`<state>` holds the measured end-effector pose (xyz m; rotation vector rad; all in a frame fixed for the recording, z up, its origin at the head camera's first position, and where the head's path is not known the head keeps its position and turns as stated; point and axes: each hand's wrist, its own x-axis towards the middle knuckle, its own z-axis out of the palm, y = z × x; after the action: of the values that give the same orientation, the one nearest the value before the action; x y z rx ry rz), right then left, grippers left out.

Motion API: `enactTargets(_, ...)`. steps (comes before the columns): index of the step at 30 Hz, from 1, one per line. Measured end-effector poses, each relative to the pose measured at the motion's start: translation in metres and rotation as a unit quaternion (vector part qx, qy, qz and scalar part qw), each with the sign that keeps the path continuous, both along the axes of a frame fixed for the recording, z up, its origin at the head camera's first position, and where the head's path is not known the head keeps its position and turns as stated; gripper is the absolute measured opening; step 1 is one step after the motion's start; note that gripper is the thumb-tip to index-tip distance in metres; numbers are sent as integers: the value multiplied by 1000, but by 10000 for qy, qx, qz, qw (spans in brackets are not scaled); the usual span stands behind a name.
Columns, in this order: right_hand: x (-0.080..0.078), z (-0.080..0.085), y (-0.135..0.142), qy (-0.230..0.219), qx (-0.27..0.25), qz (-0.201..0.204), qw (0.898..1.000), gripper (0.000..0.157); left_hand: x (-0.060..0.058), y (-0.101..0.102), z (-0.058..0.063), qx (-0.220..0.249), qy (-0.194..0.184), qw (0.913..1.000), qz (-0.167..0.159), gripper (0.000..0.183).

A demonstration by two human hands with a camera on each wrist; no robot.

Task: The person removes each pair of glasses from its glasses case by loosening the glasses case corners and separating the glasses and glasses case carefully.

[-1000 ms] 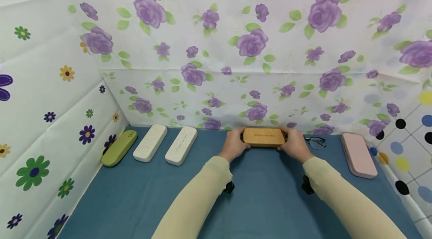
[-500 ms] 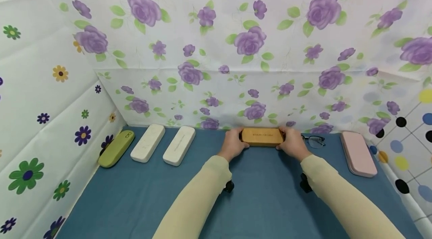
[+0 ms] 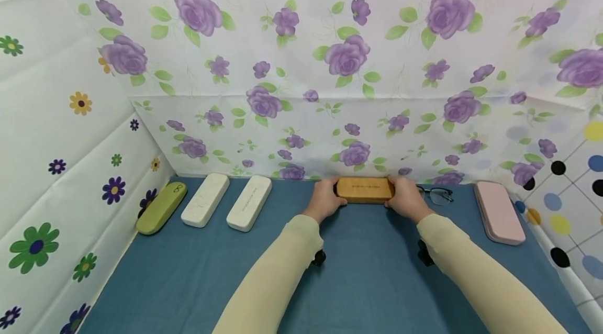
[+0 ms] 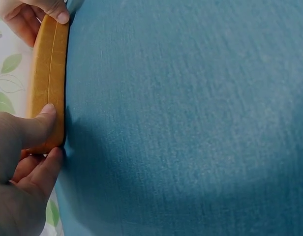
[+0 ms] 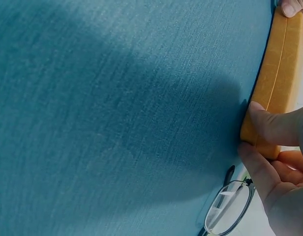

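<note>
A mustard-yellow glasses case (image 3: 365, 190) with a line of small dark print lies lengthwise at the back of the blue cloth, near the flowered wall. My left hand (image 3: 324, 200) grips its left end, the thumb on the front side. At the other end my right hand (image 3: 406, 199) holds it in the same way. Both wrist views show the case's seam running along its front, and its lid is closed. Just right of my right hand lies a pair of dark-framed glasses (image 5: 229, 209), partly behind that hand in the head view.
To the left stand a green glasses case (image 3: 162, 208) and two white ones, the nearer-left white case (image 3: 205, 200) and the other white case (image 3: 249, 203). A pink case (image 3: 499, 212) lies at the right. Patterned cloth walls (image 3: 301, 62) border the blue cloth (image 3: 367, 271).
The head view has shifted slightly, so the scene slides a little left. Both hands keep their hold on the yellow glasses case, which stays in its place among the other things.
</note>
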<state>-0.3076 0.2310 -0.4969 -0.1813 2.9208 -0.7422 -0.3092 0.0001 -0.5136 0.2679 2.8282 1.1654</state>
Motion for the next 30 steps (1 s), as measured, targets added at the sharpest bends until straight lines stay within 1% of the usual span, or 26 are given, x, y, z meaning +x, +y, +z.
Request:
enactTargets(4, 0, -1, -1, 8, 29, 5, 10000, 80, 0, 0, 1, -105, -75, 9999, 7, 63)
enactTargets(10, 0, -1, -1, 109, 91, 83, 9999, 78, 1, -1, 4, -210, -95, 9997, 26, 70)
enactTargets(14, 3, 6, 1, 135, 43, 60, 9999, 71, 3, -6, 8, -106, -85, 9999, -38, 71)
enactTargets(18, 12, 21, 13, 216, -81, -5, 9997, 62, 8, -12, 12, -51, -94, 9999, -57, 74)
enactTargets(21, 18, 35, 30, 515, -188, -165, 9984, 56, 12, -18, 15, -58, -98, 9999, -30, 74)
enactTargets(24, 23, 46, 54, 969, -183, -510, 9938, 52, 17, -23, 18, -60, -126, 9999, -71, 71)
enactTargets(26, 25, 50, 74, 1218, -73, -782, 9894, 52, 20, -26, 20, -119, -104, 9998, -132, 69)
enactTargets(29, 31, 52, 111, 1231, 194, -1089, 9862, 56, 24, -29, 24, -332, -14, 9993, -193, 67)
enactTargets(30, 33, 51, 124, 1121, 274, -1199, 9860, 59, 26, -29, 25, -423, 16, 9989, -203, 67)
